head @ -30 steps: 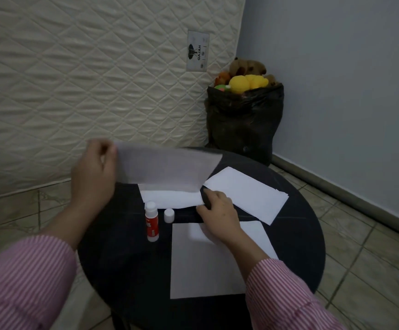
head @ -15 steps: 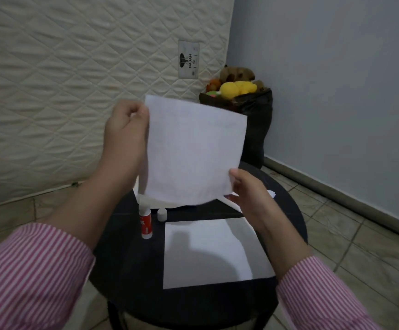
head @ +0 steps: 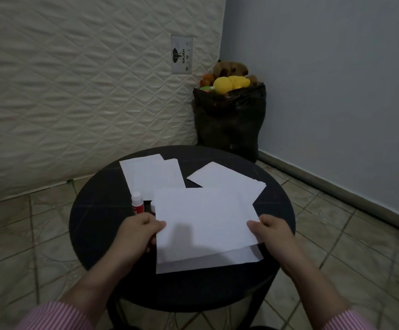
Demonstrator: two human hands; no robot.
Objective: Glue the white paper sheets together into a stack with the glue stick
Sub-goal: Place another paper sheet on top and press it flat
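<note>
Top sheet (head: 203, 215) pinched at near corners by left hand (head: 138, 232) and right hand (head: 271, 232), hovering skewed over base sheet (head: 208, 263) near glue stick (head: 137, 205) on table (head: 93, 222); risk: bonding misaligned, wrinkling.

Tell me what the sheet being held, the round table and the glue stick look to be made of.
Sheet: thin white paper, matte; it bends between the left hand and right hand. Round table: dark with a dull finish and faint crossing lines; plastic or painted wood, I cannot tell which. Glue stick: a smooth white and red tube, probably plastic.
</note>
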